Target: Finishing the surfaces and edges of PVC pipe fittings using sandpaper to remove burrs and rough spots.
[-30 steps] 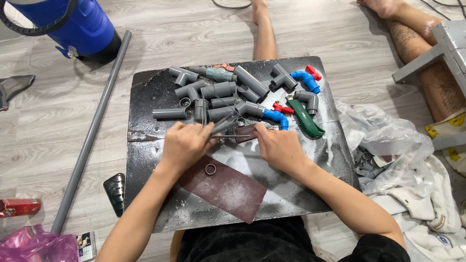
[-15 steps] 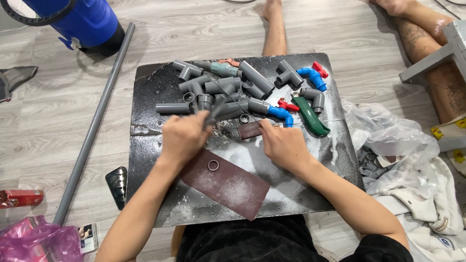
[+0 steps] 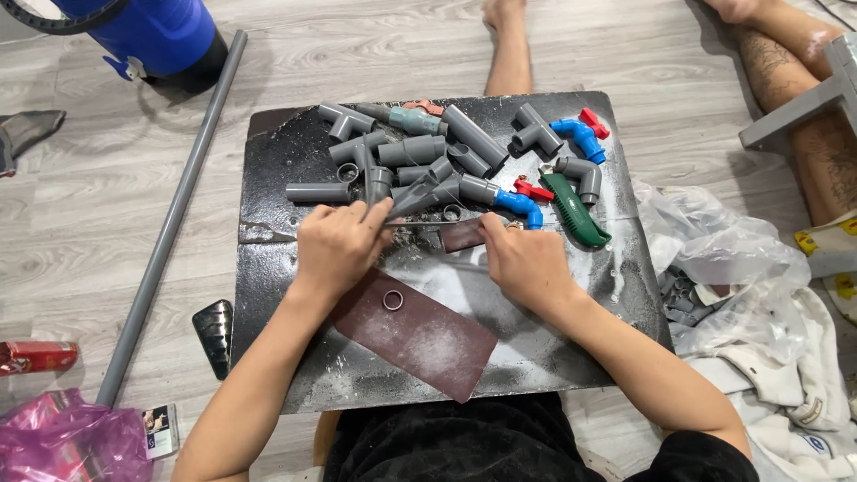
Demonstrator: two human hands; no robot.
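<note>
The left hand [image 3: 335,245] pinches a grey pipe fitting [image 3: 418,198] in closed fingers. The right hand [image 3: 527,261], fingers curled, presses a small sandpaper piece [image 3: 462,235] at 3 o'clock of it. Fittings crowd the black board [image 3: 268,170] at 12 o'clock; bare room lies toward 6, past the large sandpaper sheet [image 3: 420,335] and ring [image 3: 393,300]. Since half a second ago, the fitting has tilted lower.

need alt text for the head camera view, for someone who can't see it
A seated person's left hand and right hand work on a small grey pipe piece over a dusty black board on the floor. Grey plastic pipe fittings are piled at the board's far side, and a brown sandpaper sheet lies near the hands.
</note>
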